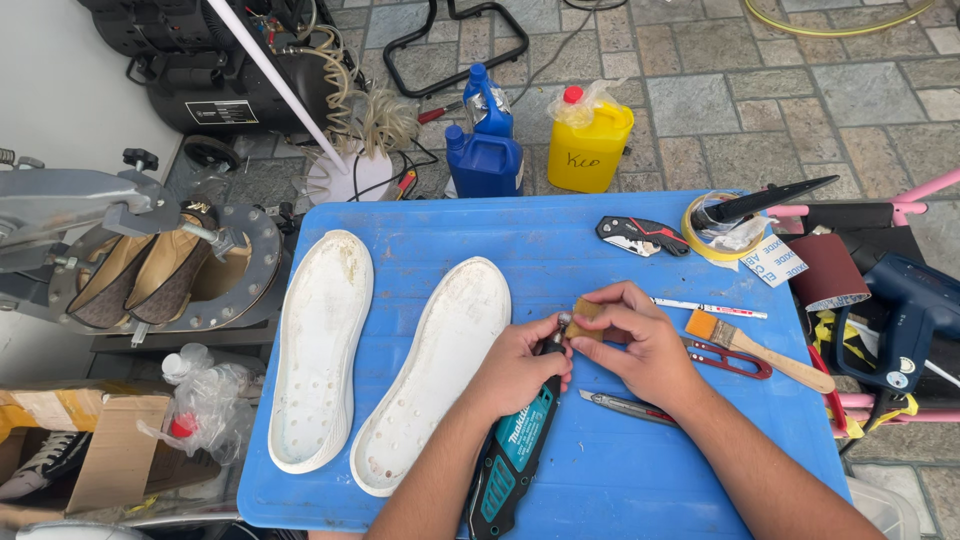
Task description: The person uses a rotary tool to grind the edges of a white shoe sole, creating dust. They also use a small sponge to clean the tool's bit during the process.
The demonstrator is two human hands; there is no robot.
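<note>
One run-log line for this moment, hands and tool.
left hand: grips rotary tool | right hand: pinches tan sanding piece at tool tip | two white soles on blue table

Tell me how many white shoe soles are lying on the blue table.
2. One sole lies near the blue table's left edge; the other sole lies beside it, just left of the left hand. None looks hidden.

On the desk, the rotary tool lies near the front edge. Left of it lie two shoe soles side by side. Right of it lie a utility knife, snips and a brush. Behind it lie folding pliers and a tape roll.
</note>
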